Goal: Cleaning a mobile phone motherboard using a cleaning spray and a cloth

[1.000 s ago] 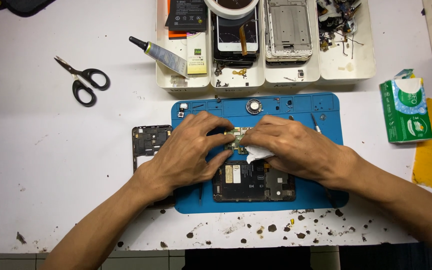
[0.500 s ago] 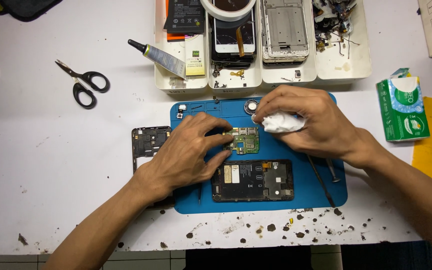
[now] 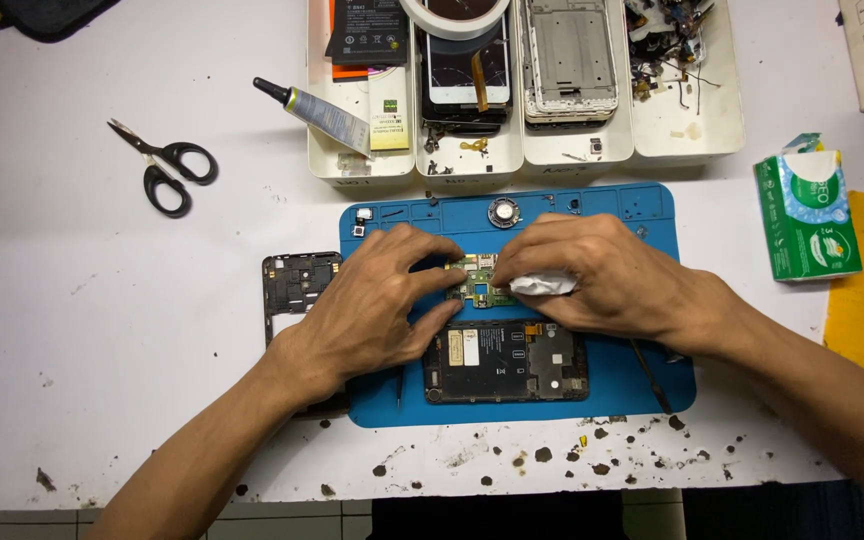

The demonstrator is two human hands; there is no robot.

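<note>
On the white bench (image 3: 102,330), the left hand (image 3: 372,300) pins the small green circuit board (image 3: 479,285) to the blue mat (image 3: 642,375), its fingers closed on the board's left edge. To do this well, that hand should keep the board flat. The right hand (image 3: 602,275) is closed around a white tissue wad (image 3: 542,285) that touches the board's right side. Soft, small rubs look best, so no tiny part bends. The open phone (image 3: 507,362) lies just below.

Bright even overhead light, soft shadows, sharp
</note>
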